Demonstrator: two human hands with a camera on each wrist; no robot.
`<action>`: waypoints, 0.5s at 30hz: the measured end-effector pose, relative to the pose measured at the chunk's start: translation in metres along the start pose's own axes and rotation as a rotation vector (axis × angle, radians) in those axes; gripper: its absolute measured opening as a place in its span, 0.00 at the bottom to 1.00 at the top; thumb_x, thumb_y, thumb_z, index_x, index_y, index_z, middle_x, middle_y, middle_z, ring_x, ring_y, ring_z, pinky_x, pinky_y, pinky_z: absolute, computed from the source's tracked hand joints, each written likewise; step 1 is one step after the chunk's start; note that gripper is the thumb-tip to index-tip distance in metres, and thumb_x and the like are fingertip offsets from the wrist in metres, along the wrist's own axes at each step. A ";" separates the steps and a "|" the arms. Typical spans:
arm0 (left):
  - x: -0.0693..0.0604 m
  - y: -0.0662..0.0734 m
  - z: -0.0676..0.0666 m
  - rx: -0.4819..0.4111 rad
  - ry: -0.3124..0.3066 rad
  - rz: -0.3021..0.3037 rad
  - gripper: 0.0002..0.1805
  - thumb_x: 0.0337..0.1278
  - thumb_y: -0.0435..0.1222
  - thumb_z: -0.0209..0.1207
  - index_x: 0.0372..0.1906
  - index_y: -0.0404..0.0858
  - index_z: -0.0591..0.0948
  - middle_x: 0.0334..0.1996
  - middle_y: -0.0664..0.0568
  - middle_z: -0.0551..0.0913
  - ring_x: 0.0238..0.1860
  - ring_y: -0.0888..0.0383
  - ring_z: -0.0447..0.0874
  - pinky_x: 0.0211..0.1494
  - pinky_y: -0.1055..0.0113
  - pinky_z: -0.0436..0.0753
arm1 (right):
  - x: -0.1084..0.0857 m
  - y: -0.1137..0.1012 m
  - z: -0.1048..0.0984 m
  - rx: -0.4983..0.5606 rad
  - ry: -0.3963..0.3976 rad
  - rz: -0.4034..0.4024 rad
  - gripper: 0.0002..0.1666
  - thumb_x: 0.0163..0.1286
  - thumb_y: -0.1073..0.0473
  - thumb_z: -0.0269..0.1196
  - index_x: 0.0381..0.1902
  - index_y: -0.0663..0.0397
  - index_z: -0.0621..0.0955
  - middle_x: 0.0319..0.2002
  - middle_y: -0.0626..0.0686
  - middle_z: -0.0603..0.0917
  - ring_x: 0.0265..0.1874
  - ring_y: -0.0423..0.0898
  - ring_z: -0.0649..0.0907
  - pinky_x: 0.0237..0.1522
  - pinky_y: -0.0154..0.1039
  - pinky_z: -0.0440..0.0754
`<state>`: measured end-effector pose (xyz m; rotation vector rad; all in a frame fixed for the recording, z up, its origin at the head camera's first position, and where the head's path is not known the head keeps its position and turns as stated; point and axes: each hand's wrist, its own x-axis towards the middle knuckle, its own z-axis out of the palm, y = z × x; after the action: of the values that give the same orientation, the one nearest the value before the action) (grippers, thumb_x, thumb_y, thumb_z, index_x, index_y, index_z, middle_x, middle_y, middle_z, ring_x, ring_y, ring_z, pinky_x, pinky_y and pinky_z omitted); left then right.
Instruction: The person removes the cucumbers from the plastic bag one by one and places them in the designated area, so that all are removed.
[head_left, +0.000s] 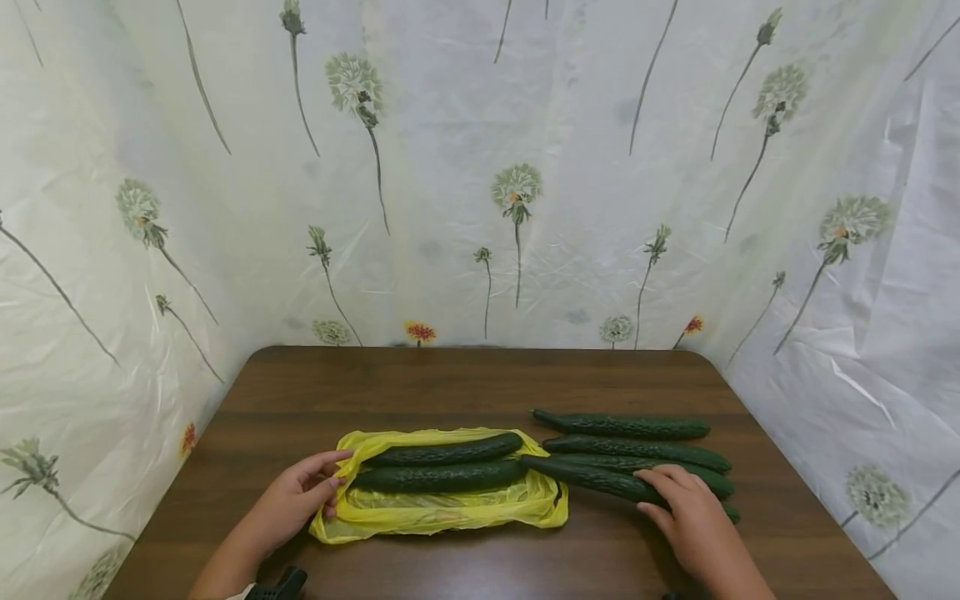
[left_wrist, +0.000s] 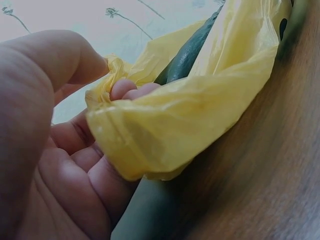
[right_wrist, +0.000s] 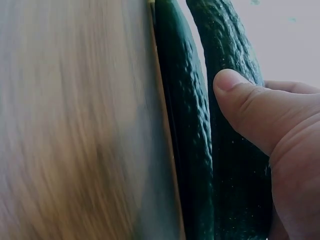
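A yellow plastic bag (head_left: 450, 521) lies spread open on the table, with two dark green cucumbers (head_left: 450, 477) side by side in it. My left hand (head_left: 303, 496) pinches the bag's left edge between thumb and fingers; the left wrist view shows the crumpled yellow film (left_wrist: 160, 130) partly covering the fingertips. At the right, my right hand (head_left: 693, 517) grips a cucumber (head_left: 592, 477) near its right end, thumb on the near side. That cucumber's tip reaches over the bag's right edge. In the right wrist view, the gripped cucumber (right_wrist: 235, 165) is beside another cucumber (right_wrist: 187, 115).
Several more cucumbers (head_left: 630, 427) lie close together at the right of the brown wooden table (head_left: 420, 387). A pale curtain (head_left: 442, 167) with dandelion prints surrounds the table at the back and both sides.
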<state>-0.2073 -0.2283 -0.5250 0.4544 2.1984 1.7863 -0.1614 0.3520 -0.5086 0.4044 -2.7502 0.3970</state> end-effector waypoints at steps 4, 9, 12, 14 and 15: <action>0.000 0.000 0.000 -0.004 -0.002 -0.003 0.28 0.82 0.37 0.54 0.77 0.30 0.66 0.52 0.32 0.74 0.33 0.57 0.81 0.39 0.61 0.88 | -0.003 0.007 -0.001 -0.005 -0.007 0.018 0.29 0.60 0.59 0.79 0.60 0.52 0.85 0.52 0.51 0.84 0.49 0.54 0.85 0.46 0.54 0.87; 0.000 0.000 0.000 -0.006 0.000 -0.001 0.28 0.82 0.36 0.54 0.77 0.30 0.67 0.51 0.32 0.74 0.33 0.57 0.81 0.39 0.61 0.89 | -0.008 0.016 -0.005 -0.018 -0.006 0.028 0.29 0.60 0.59 0.79 0.60 0.53 0.85 0.51 0.52 0.84 0.47 0.54 0.85 0.45 0.55 0.87; 0.001 -0.001 -0.001 0.004 0.005 -0.001 0.28 0.82 0.37 0.54 0.77 0.30 0.67 0.51 0.32 0.74 0.33 0.57 0.81 0.39 0.61 0.89 | -0.010 0.020 -0.009 -0.024 -0.009 0.028 0.29 0.59 0.60 0.79 0.59 0.53 0.85 0.51 0.52 0.84 0.46 0.54 0.85 0.44 0.55 0.87; 0.001 -0.001 -0.001 0.007 0.008 -0.001 0.28 0.82 0.37 0.54 0.77 0.30 0.67 0.51 0.32 0.75 0.33 0.58 0.81 0.39 0.61 0.89 | -0.010 0.023 -0.011 -0.028 -0.016 0.029 0.29 0.59 0.59 0.79 0.59 0.53 0.85 0.51 0.53 0.84 0.46 0.54 0.85 0.44 0.56 0.87; 0.001 -0.002 -0.001 0.008 0.009 0.000 0.28 0.82 0.37 0.54 0.77 0.30 0.67 0.51 0.32 0.75 0.33 0.58 0.81 0.40 0.61 0.89 | -0.010 0.024 -0.011 -0.029 -0.018 0.028 0.29 0.59 0.59 0.79 0.59 0.53 0.85 0.51 0.53 0.84 0.46 0.54 0.85 0.44 0.56 0.87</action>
<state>-0.2085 -0.2294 -0.5263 0.4487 2.2115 1.7836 -0.1565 0.3799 -0.5075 0.3646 -2.7781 0.3616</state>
